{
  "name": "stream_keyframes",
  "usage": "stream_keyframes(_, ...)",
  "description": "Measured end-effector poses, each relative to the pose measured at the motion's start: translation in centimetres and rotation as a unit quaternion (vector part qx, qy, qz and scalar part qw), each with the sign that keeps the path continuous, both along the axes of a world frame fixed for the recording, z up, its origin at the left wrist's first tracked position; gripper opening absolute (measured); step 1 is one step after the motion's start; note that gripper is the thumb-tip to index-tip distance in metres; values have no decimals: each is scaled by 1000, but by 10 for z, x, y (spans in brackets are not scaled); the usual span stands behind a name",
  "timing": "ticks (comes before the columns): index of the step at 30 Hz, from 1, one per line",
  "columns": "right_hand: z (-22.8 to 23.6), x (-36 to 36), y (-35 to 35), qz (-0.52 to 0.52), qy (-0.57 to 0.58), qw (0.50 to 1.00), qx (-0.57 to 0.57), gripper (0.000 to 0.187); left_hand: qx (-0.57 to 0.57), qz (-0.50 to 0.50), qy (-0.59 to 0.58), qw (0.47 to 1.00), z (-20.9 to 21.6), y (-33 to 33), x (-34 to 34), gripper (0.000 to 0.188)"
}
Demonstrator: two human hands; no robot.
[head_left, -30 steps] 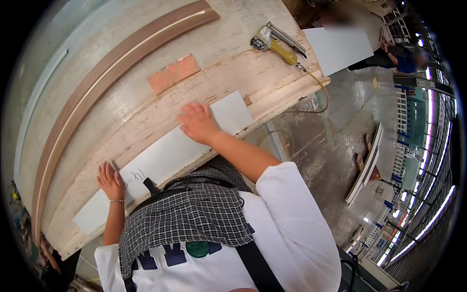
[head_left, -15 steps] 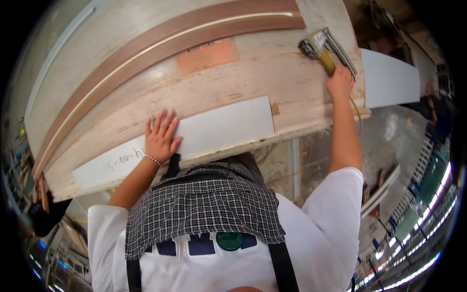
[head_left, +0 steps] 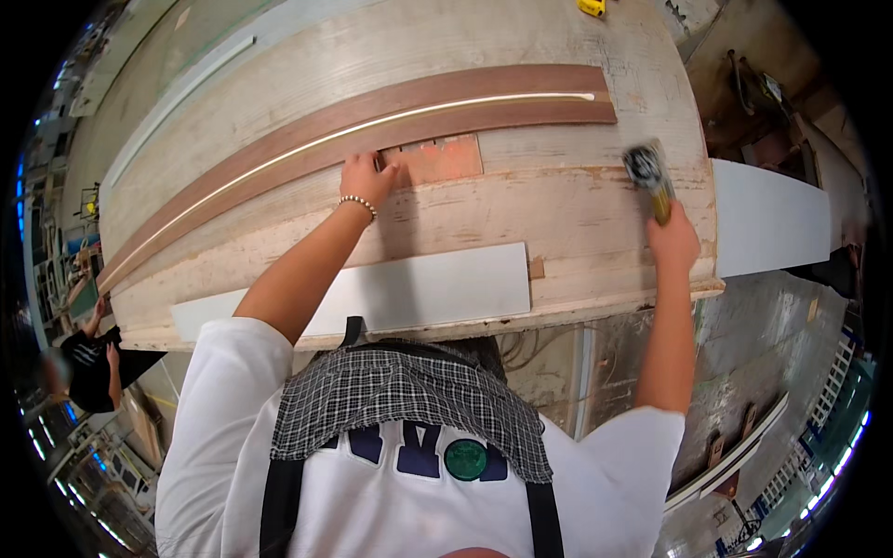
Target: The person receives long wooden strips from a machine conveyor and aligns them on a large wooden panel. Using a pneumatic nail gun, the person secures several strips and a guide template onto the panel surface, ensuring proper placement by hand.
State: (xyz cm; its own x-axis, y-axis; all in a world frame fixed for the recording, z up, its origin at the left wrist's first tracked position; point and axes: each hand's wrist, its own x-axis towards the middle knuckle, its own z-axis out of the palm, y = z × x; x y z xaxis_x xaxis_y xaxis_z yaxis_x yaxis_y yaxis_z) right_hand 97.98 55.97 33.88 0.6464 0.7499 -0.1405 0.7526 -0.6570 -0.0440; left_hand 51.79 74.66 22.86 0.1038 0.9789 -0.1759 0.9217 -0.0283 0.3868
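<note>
My right hand (head_left: 674, 240) is wrapped round the yellowish handle of a nail gun (head_left: 648, 172), which is raised over the right end of the workbench (head_left: 558, 200) and partly blurred. My left hand (head_left: 366, 179) has reached to the lower edge of a long brown wooden board (head_left: 446, 91). Its fingers are curled, with something small and dark at the fingertips that I cannot make out. Along the board runs a white line (head_left: 372, 122), looking like a bead of glue. Beside my left hand is an orange-red rectangular patch (head_left: 446, 160) on the bench.
A white panel (head_left: 456, 284) lies along the near edge of the bench. Another white panel (head_left: 772, 219) sticks out past the right end. A thin pale strip (head_left: 181, 107) lies at the far left. A co-worker (head_left: 93, 372) stands near the board's left end. A yellow object (head_left: 592, 7) rests at the far edge.
My left hand has left the white panel and moved forward to the brown board, its fingers now curled. The nail gun has turned in my right hand. The view has shifted.
</note>
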Motion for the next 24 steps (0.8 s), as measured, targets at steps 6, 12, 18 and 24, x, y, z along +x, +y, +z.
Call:
stream_keyframes(6,42,-8,-114,-71,73,963,250,41,-14,-42,23,999,16,4,26,54)
stream_keyframes(12,81,-33,-159,-201,218,882,366,43,-133,-128,119,976,27,21,44,30)
stream_keyframes(18,87,-97,-121,-108,284,866,397,42,-78,-233,-187,951,56,19,43,36)
stream_keyframes(24,107,-168,-94,-66,334,857,388,41,-466,-321,-200,800,92,18,-82,42)
